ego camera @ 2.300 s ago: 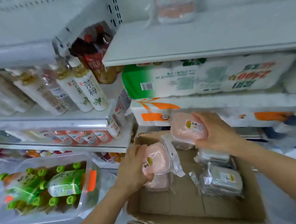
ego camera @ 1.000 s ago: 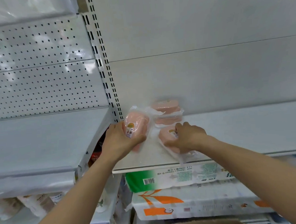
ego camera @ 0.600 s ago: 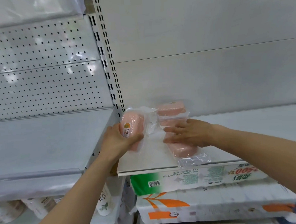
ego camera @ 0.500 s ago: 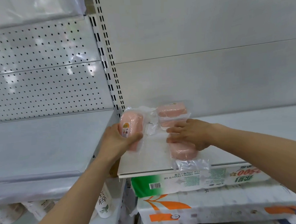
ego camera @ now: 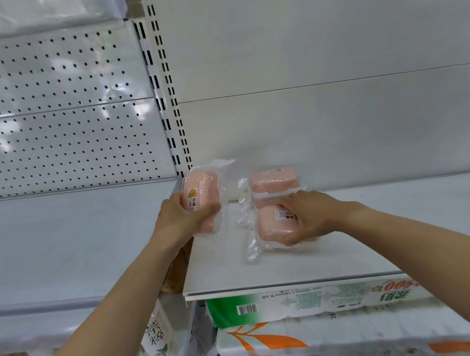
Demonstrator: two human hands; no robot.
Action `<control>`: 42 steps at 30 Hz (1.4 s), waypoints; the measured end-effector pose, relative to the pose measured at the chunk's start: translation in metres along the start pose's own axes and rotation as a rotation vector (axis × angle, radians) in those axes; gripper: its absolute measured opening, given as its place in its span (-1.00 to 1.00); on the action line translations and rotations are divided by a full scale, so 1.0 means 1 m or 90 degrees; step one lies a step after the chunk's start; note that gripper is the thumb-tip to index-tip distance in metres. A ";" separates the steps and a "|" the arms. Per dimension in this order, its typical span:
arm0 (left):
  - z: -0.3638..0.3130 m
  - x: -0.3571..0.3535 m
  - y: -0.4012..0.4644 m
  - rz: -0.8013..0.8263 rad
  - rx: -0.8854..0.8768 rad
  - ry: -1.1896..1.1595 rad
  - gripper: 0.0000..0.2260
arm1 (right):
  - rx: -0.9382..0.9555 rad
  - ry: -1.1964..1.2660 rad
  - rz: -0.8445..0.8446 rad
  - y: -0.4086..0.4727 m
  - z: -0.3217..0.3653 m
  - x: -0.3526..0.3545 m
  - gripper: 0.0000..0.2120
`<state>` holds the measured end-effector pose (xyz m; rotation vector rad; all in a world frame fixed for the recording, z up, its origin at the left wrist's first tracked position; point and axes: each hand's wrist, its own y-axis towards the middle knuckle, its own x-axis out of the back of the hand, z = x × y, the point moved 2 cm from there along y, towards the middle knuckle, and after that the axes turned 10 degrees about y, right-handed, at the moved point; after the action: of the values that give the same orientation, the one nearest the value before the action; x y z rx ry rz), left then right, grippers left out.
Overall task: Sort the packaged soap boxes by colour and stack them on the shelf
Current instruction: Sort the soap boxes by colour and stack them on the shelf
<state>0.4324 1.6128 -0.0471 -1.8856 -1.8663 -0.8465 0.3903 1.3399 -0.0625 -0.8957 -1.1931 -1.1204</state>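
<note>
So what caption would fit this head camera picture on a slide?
Left hand holds one pink soap pack; right hand grips another on the white shelf.

We face a white shop rack; its plain back panel [ego camera: 317,62] rises on the right; a perforated panel [ego camera: 59,119] stands to the left, glossy with reflected light; a slotted upright [ego camera: 165,99] divides them; beneath the right board sit wrapped paper packs [ego camera: 304,303]; a labelled bottle [ego camera: 158,342] stands lower left.
</note>
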 end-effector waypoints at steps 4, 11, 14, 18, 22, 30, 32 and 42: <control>-0.002 0.001 0.003 0.001 0.004 -0.005 -0.52 | -0.015 0.004 -0.011 0.011 -0.004 -0.010 -0.29; -0.004 0.000 0.001 0.008 0.014 -0.024 -0.53 | -0.031 0.002 0.015 0.019 -0.008 -0.017 -0.20; -0.010 -0.004 -0.001 0.026 0.037 -0.075 -0.58 | -0.004 0.001 -0.064 0.014 0.001 -0.009 -0.19; -0.028 -0.018 -0.005 0.101 0.121 -0.271 -0.55 | -0.005 0.391 -0.149 0.003 0.032 0.006 -0.17; -0.053 -0.043 -0.019 0.165 0.190 -0.445 -0.55 | -0.004 0.678 -0.266 -0.006 0.067 0.003 -0.34; -0.047 -0.047 -0.033 0.014 0.100 -0.228 -0.18 | -0.192 0.901 -0.353 -0.017 0.019 0.038 -0.80; -0.036 -0.050 -0.033 -0.005 0.022 -0.135 -0.18 | -0.264 0.921 -0.226 -0.015 0.001 0.033 -0.79; -0.008 -0.089 -0.030 0.150 -0.143 0.069 -0.37 | -0.355 0.782 -0.247 -0.010 -0.020 0.005 -0.56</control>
<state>0.4058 1.5411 -0.1018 -2.0942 -1.5014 -1.0892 0.3852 1.3176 -0.0612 -0.1953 -0.0019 -1.9435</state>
